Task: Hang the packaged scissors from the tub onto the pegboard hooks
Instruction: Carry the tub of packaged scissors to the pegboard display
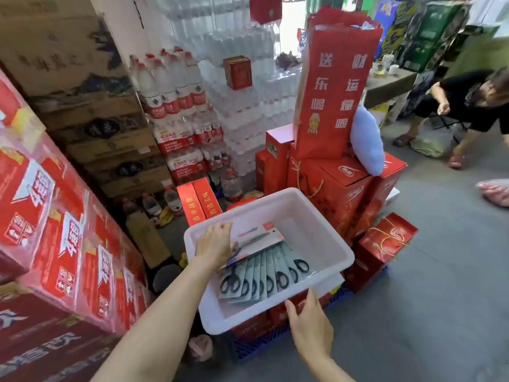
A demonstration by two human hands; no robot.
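Down in the white tub (325, 252), the left hand (217, 245) pinches the top white-carded pack (259, 238) above a fanned row of packaged scissors (264, 279), while the right hand (309, 325), fingers loosely spread, hovers just at the tub's near rim.

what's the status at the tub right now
Left hand in the white tub, gripping a top scissors pack. Right hand open near the front rim. Remaining packs fanned inside. No pegboard in view.
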